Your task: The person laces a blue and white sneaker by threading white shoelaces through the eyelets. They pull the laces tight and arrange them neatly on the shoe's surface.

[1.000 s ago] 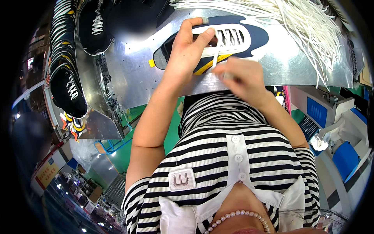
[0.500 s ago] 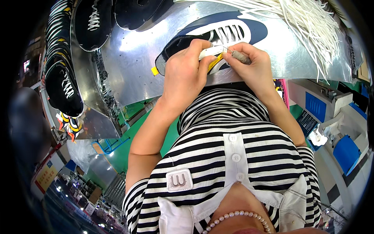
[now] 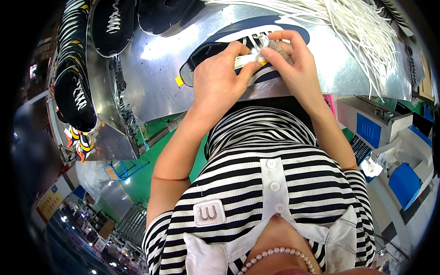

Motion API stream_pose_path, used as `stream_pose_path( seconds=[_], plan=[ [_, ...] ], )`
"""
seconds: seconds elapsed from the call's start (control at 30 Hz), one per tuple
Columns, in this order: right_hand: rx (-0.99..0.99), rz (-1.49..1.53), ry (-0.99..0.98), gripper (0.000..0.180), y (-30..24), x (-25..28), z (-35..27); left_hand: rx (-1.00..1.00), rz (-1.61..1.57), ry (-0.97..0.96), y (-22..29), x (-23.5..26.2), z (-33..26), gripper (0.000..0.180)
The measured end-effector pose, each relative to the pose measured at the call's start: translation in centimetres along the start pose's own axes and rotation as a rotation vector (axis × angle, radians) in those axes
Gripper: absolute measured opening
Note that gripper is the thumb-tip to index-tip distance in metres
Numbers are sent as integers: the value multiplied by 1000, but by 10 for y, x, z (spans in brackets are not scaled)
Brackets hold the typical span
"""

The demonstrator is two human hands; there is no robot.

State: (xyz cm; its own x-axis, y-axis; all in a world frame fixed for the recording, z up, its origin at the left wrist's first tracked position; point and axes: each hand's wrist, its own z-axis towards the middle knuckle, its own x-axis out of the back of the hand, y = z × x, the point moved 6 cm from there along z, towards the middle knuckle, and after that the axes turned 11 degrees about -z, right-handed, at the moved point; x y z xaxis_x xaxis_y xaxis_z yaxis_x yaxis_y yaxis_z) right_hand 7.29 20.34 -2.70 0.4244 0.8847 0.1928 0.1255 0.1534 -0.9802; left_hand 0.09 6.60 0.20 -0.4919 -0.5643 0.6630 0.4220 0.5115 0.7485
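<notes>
A navy and white shoe upper (image 3: 229,35) with a yellow tab at its heel end lies on the metal tabletop. My left hand (image 3: 220,78) is closed on it, thumb and fingers pinching its white eyelet strip (image 3: 245,60). Over the lacing area, my right hand (image 3: 300,62) is curled, with thumb and forefinger at a white lace (image 3: 262,44). Tucked in that same hand is the grey-beige handle of a small tool (image 3: 283,53); its tip is hidden. White lace rows cross the upper's front, partly behind my fingers.
Loose white laces (image 3: 357,41) spread across the table's right side. Black laced uppers (image 3: 112,27) lie at the far left, beside a long stack of uppers (image 3: 75,98). The metal table's (image 3: 156,87) near edge runs in front of me. A grey and blue machine (image 3: 373,126) stands right.
My right hand has moved a little up and left over the laces, its fingers now more curled. The tool's handle has turned inside it. My left hand keeps its pinch.
</notes>
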Motion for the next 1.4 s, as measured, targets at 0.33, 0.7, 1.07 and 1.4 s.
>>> stream_pose_path(
  seconds=[0.33,0.7,1.07,1.4],
  plan=[
    [3,-303,-140,15,1,15,-29,-199,-1,72,10,-1,-1,28],
    [-101,-398,-414,14,-2,26,-7,-288,-39,-49,12,-2,-7,23],
    [323,-658,270,20,5,25,27,-320,195,-369,1,11,-15,34],
    [68,-338,228,27,27,32,32,466,-1187,424,-81,-15,-129,62]
  ],
)
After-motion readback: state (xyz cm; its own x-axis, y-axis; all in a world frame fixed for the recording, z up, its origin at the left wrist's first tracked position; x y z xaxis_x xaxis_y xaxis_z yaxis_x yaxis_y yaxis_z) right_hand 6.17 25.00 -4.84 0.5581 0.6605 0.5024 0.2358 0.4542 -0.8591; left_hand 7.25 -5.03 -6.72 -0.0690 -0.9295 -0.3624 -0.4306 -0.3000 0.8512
